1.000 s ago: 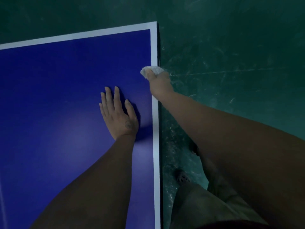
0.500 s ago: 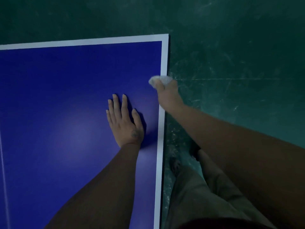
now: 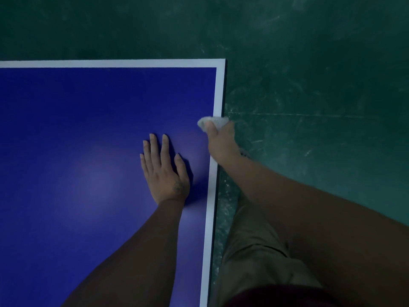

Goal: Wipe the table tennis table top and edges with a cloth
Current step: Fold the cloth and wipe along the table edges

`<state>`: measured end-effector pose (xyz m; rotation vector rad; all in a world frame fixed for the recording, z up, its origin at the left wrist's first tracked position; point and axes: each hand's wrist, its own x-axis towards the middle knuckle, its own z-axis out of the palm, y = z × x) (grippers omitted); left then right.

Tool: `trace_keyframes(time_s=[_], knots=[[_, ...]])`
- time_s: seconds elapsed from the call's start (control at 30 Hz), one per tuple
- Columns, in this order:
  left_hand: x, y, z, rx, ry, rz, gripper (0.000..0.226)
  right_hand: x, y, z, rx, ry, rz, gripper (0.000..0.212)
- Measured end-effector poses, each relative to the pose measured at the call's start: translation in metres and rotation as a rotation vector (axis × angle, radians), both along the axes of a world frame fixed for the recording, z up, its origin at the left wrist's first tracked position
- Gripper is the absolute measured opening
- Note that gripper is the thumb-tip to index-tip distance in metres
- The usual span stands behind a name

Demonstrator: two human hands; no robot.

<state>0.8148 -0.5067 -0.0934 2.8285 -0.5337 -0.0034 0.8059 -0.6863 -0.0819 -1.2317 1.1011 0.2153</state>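
Gripping the cloth point(image 3: 213, 122), the right hand point(image 3: 221, 140) rubs the table point(image 3: 88, 118) edge; the left hand point(image 3: 164, 171) lies flat, likely bracing.

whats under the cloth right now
The cloth lies over the white border line at the right edge of the table, gripped by the right hand, thumb on top. The strip of border beneath it and the fingers past the edge are covered.

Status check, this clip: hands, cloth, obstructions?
Left hand flat on blue table top. Right hand grips white cloth at the side edge. No obstruction seen toward the corner.
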Motion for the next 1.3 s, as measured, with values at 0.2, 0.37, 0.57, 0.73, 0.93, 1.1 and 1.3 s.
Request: trace_keyframes(time_s=[0.2,0.37,0.57,0.73,0.93,1.1,1.3], knots=[[0.001,0.000,0.003,-0.010,0.001,0.002,0.057,0.051,-0.050,0.012,-0.001,-0.102,-0.106,0.018],[0.002,-0.001,0.005,-0.005,0.016,0.008,0.058,-0.007,0.000,0.016,0.006,-0.031,-0.026,0.080],[0.003,-0.005,0.007,0.006,0.027,0.031,0.058,0.045,-0.045,0.002,-0.054,-0.056,-0.029,0.051],[0.004,-0.006,0.010,0.019,0.050,0.039,0.059,0.100,-0.097,0.007,-0.112,-0.107,-0.082,0.041],[0.005,-0.006,0.009,0.021,0.059,0.038,0.059,0.056,-0.054,0.017,-0.043,-0.051,-0.089,0.072],[0.006,-0.005,0.010,0.025,0.078,0.048,0.058,0.098,-0.084,0.020,-0.139,-0.152,-0.193,0.004],[0.006,-0.005,0.011,0.004,0.092,0.069,0.059,0.120,-0.143,0.029,-0.339,-0.077,0.474,0.034]])
